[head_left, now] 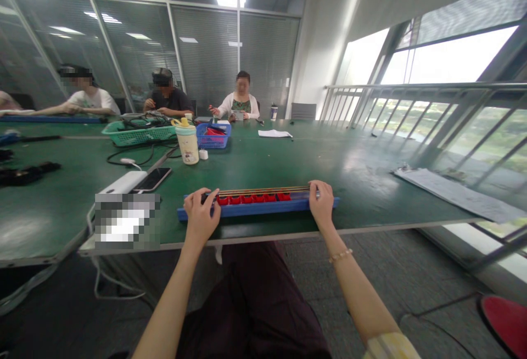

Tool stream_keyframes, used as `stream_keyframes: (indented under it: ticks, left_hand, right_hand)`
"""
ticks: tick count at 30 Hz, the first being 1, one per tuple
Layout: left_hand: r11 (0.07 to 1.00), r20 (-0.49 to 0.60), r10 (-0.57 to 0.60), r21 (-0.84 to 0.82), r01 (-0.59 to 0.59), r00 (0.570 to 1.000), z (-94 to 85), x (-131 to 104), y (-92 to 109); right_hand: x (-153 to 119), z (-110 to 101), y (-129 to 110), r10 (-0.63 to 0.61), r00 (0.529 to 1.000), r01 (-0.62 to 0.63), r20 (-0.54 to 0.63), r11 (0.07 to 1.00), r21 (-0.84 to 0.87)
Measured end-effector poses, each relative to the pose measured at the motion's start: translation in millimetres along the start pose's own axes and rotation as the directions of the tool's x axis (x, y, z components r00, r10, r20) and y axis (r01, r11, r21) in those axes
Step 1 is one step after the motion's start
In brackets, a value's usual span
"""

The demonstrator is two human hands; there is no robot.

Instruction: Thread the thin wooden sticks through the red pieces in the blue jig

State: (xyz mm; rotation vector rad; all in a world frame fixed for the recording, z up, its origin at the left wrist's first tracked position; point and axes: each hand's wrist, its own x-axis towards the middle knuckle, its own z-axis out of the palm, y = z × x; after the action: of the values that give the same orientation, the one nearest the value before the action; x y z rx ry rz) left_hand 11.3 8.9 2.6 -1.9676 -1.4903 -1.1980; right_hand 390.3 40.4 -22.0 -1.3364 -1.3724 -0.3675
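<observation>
Fingers (315,185) pinch yellowish strands (263,190), our left hand (201,214) at nine o'clock, right hand (323,203) at three, likely to span the blue tray (263,208).

The left forearm (171,293) slants in from the near left, the right forearm (358,287) from the near right. At their far ends, the left hand (200,216) and right hand (321,201) stand well apart, backs up, fingers bent.
</observation>
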Motion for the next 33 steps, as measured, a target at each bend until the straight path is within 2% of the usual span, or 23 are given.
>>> stream_keyframes:
  ticks: [6, 10, 18, 33]
  left_hand:
    - [1.000, 0.002, 0.001, 0.002, -0.001, 1.000, -0.4, -0.2, -0.4]
    - [1.000, 0.006, -0.016, -0.007, 0.016, 1.000, 0.2, 0.0, -0.3]
    - [1.000, 0.013, -0.016, -0.025, 0.017, 1.000, -0.5, -0.9, 0.1]
    - [1.000, 0.020, -0.019, -0.021, 0.019, 1.000, -1.3, -0.3, -0.3]
  right_hand:
    - [-2.8, -0.3, 5.9, 0.140, 0.985, -0.151, -0.098, 0.981, -0.122]
    - [-4.6, 0.5, 4.9, 0.227, 0.971, -0.238, -0.079, 0.955, -0.178]
    - [-4.3, 1.7, 1.1, 0.203, 0.979, -0.204, -0.020, 0.967, -0.156]
    - [-2.0, -5.0, -4.6, 0.238, 0.970, -0.239, -0.054, 0.970, -0.030]
